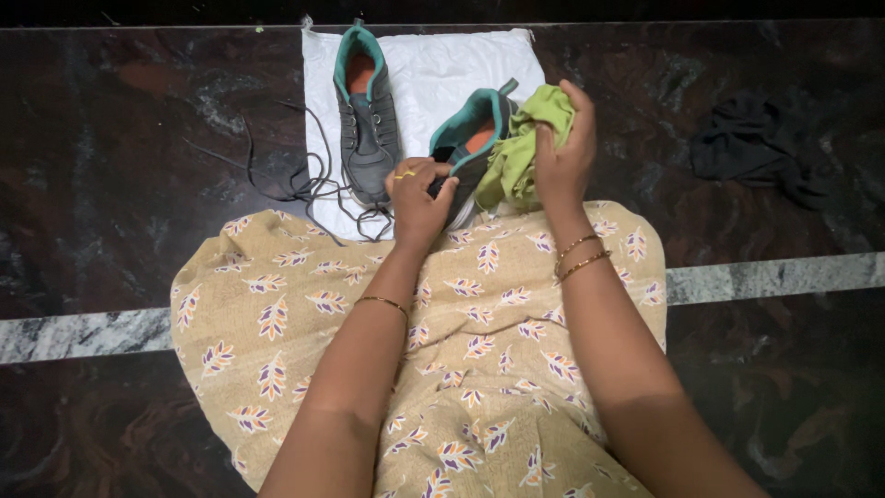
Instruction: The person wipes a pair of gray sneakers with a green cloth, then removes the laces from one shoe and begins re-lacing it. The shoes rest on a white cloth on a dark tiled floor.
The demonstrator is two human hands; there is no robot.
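Both my bare forearms reach forward from my lap. My left hand [418, 195] is curled tight, fingers pinched together, thumb on top. My right hand [564, 148] is raised higher, wrist bent, fingers closed in a grip.

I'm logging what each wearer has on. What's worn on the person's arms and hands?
Both forearms are bare, no sleeves in view. The left hand has a gold ring and one thin gold bangle at the wrist. The right hand has two thin gold bangles at its wrist.
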